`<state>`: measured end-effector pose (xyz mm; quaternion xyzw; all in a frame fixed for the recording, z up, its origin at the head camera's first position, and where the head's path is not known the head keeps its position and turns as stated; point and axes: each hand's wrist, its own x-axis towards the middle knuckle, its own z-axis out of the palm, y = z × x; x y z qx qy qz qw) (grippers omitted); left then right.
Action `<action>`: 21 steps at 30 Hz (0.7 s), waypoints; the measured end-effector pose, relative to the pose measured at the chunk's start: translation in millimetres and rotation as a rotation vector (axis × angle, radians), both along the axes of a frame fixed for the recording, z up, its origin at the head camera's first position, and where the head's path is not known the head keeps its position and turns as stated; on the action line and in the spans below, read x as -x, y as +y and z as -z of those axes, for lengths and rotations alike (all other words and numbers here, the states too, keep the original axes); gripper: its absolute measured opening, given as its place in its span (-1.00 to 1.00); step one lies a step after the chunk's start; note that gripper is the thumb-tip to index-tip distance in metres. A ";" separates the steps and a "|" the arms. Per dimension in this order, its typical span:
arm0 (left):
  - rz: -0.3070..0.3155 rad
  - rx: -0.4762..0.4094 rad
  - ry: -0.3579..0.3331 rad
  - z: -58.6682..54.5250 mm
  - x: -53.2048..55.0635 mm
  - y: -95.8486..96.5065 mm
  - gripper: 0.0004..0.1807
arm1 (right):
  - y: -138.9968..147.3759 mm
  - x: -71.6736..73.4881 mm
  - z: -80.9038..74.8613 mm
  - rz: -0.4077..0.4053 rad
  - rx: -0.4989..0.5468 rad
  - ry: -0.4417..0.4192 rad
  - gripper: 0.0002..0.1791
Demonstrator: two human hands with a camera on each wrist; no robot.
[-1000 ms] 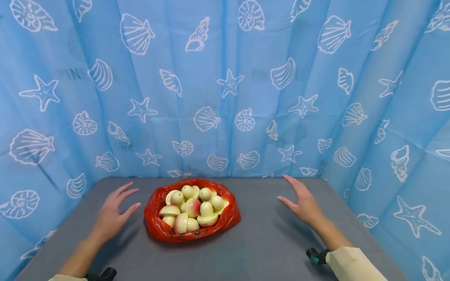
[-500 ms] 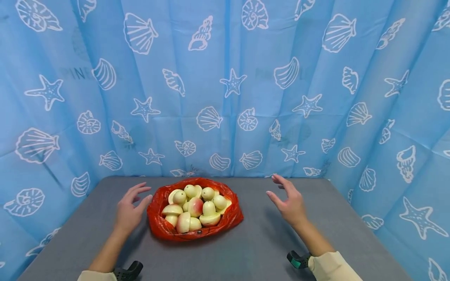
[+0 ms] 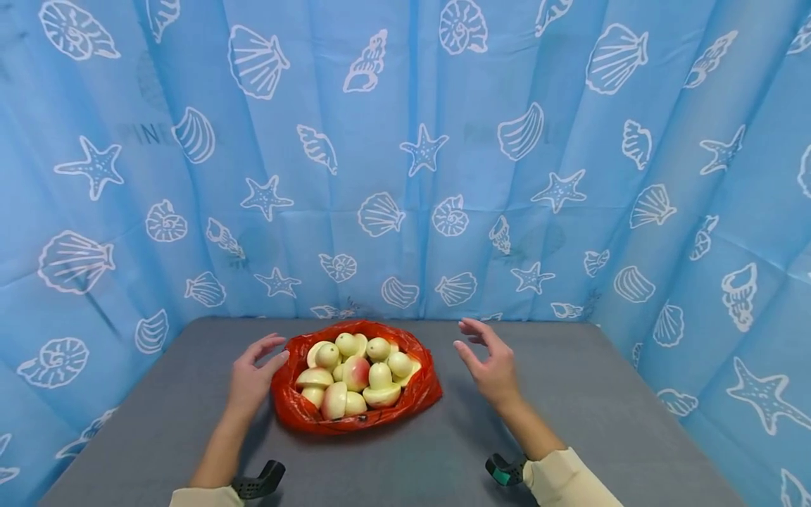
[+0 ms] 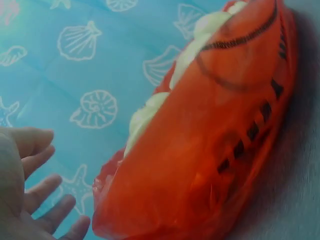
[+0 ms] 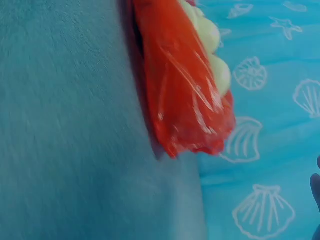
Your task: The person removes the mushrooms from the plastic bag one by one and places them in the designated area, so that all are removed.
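A red plastic bag (image 3: pixel 288 405) stands with its mouth spread wide on the grey table. Inside it lie several glossy, cream-coloured mushroom-shaped pieces (image 3: pixel 381 377), some blushed pink. On the bag's left, my left hand (image 3: pixel 250 377) has its fingers extended, the fingertips right at the rim in the head view. The left wrist view shows those loosely bent fingers (image 4: pixel 45 192) beside the bag (image 4: pixel 180 155), holding nothing. My right hand (image 3: pixel 494 365) hovers to the bag's right with a gap between, thumb and fingers apart. Only dark bits of that hand (image 5: pixel 316 190) enter the right wrist view.
A grey table (image 3: pixel 405 472) reaches back to a blue curtain (image 3: pixel 405 176) printed with white shells and starfish. The curtain also runs along the left and right sides. Black wrist straps (image 3: pixel 260 480) sit on both wrists below pale sleeves (image 3: pixel 573 482).
Both hands have come inward toward the bag, the left moving right and the right moving left. In the head view, everything has shifted slightly right; the bag stays put on the table.
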<state>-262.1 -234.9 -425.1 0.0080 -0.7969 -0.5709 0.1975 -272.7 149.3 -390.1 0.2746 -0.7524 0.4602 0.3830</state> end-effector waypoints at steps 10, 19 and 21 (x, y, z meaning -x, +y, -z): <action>0.178 0.091 -0.032 20.3 2.1 -6.4 -0.55 | -28.2 23.7 31.2 -0.134 0.021 -0.078 -0.63; 0.243 0.150 -0.091 28.1 3.8 -14.8 -0.42 | -45.9 32.6 43.5 -0.185 -0.080 -0.260 -0.59; 0.259 0.135 -0.104 28.2 3.4 -15.2 -0.40 | -48.6 32.8 44.1 -0.180 -0.124 -0.269 -0.56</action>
